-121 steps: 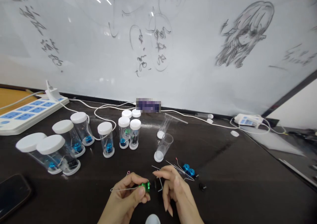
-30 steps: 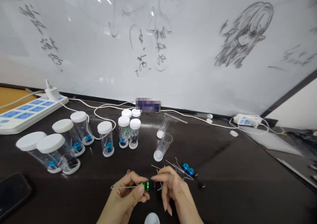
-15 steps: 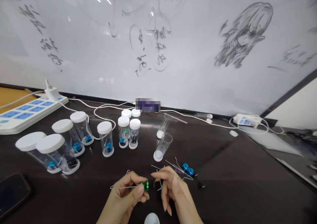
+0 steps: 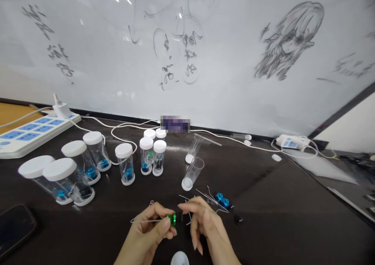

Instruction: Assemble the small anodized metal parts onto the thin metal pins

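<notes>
My left hand (image 4: 156, 226) pinches a small shiny green metal spool-like part (image 4: 172, 219) between thumb and fingertips. A thin bent wire (image 4: 145, 221) runs leftward from it, and a pink-tipped loop (image 4: 151, 203) shows behind the hand. A small dark piece (image 4: 181, 217) sticks out at the green part's right side. Beside it is my right hand (image 4: 206, 224), its index finger stretched toward the dark piece and its other fingers loosely curled and apart. Whether that fingertip touches the piece is hard to see. Below, between the wrists, stands a white rounded cap (image 4: 179, 258).
Blue spool parts (image 4: 222, 199), thin metal rods (image 4: 206, 196) and a black piece (image 4: 238, 219) lie to the right. Several white-capped clear tubes (image 4: 124, 165) stand at left. Uncapped tubes (image 4: 193, 175) are ahead. A phone (image 4: 16, 230) and power strip (image 4: 38, 130) lie left.
The dark piece shows a little more clearly against the green part, and the right index fingertip has shifted very slightly left. The rest looks the same.
</notes>
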A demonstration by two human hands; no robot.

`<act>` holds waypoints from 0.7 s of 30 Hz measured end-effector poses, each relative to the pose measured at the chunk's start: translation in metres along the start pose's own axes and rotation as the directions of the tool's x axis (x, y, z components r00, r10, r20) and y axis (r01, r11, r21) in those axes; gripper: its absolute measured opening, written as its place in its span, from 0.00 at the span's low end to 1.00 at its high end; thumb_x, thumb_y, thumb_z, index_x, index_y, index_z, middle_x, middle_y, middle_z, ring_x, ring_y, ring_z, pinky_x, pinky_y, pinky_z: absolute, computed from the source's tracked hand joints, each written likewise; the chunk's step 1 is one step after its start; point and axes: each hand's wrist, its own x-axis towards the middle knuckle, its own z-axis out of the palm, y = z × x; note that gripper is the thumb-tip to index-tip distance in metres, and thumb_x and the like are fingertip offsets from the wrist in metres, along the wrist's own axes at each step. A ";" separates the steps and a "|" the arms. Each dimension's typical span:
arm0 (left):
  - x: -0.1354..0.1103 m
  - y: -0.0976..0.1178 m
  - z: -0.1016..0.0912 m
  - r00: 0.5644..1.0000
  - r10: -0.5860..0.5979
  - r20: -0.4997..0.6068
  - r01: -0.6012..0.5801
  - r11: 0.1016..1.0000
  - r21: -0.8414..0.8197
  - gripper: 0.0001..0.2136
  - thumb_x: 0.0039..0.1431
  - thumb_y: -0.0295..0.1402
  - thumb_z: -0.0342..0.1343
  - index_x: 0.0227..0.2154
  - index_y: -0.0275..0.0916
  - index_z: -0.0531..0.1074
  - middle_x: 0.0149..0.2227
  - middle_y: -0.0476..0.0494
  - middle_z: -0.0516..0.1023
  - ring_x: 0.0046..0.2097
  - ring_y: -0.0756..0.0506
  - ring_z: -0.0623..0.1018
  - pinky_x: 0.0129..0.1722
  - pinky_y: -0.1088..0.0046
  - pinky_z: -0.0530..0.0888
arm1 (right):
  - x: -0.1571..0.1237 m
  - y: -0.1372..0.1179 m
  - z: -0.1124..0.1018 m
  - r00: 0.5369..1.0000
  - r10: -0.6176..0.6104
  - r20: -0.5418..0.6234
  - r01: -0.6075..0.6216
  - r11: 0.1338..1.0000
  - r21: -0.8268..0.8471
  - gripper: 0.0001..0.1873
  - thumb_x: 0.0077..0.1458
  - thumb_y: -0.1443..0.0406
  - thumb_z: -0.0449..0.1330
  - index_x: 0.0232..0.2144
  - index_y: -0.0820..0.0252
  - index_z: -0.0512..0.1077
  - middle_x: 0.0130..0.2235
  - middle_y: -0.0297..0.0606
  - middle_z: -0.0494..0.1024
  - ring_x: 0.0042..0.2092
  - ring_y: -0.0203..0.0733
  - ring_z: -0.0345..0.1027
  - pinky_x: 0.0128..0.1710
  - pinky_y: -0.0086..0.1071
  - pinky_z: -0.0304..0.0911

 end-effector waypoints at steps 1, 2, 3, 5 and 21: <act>0.000 0.000 0.000 1.000 0.001 0.002 -0.001 1.000 0.000 0.11 0.39 0.36 0.69 0.24 0.37 0.77 0.22 0.48 0.74 0.25 0.50 0.72 0.28 0.76 0.68 | 0.000 0.000 0.000 1.000 -0.002 0.005 0.002 1.000 -0.004 0.32 0.60 0.46 0.43 0.43 0.64 0.75 0.33 0.41 0.68 0.17 0.25 0.53 0.12 0.22 0.50; 0.000 0.001 0.000 1.000 0.002 0.008 -0.002 1.000 0.000 0.11 0.39 0.36 0.69 0.24 0.37 0.77 0.22 0.48 0.74 0.25 0.50 0.72 0.28 0.76 0.68 | 0.000 0.000 0.000 1.000 -0.002 0.015 0.002 1.000 -0.009 0.32 0.60 0.46 0.43 0.41 0.65 0.76 0.32 0.40 0.67 0.17 0.25 0.53 0.12 0.22 0.50; 0.000 0.001 0.000 1.000 0.002 0.016 -0.002 1.000 -0.001 0.10 0.39 0.36 0.69 0.24 0.37 0.77 0.22 0.48 0.74 0.25 0.50 0.72 0.28 0.76 0.68 | 0.000 0.001 0.000 1.000 0.000 0.024 0.000 1.000 -0.014 0.33 0.60 0.46 0.42 0.40 0.65 0.76 0.31 0.40 0.67 0.17 0.25 0.53 0.12 0.22 0.49; 0.000 0.001 -0.001 1.000 -0.004 0.028 0.004 1.000 -0.007 0.10 0.40 0.36 0.69 0.24 0.37 0.77 0.21 0.48 0.74 0.25 0.51 0.72 0.28 0.76 0.68 | 0.000 0.001 -0.001 1.000 0.004 0.025 -0.004 1.000 -0.015 0.33 0.60 0.46 0.42 0.41 0.65 0.75 0.31 0.40 0.67 0.17 0.25 0.53 0.12 0.21 0.50; 0.000 0.000 -0.002 0.999 -0.019 0.037 0.019 1.000 -0.016 0.09 0.41 0.35 0.68 0.25 0.37 0.77 0.21 0.48 0.75 0.26 0.52 0.72 0.29 0.79 0.67 | 0.000 0.000 0.001 1.000 -0.011 0.001 0.011 1.000 -0.029 0.30 0.61 0.49 0.43 0.45 0.64 0.72 0.31 0.39 0.66 0.17 0.25 0.53 0.11 0.20 0.50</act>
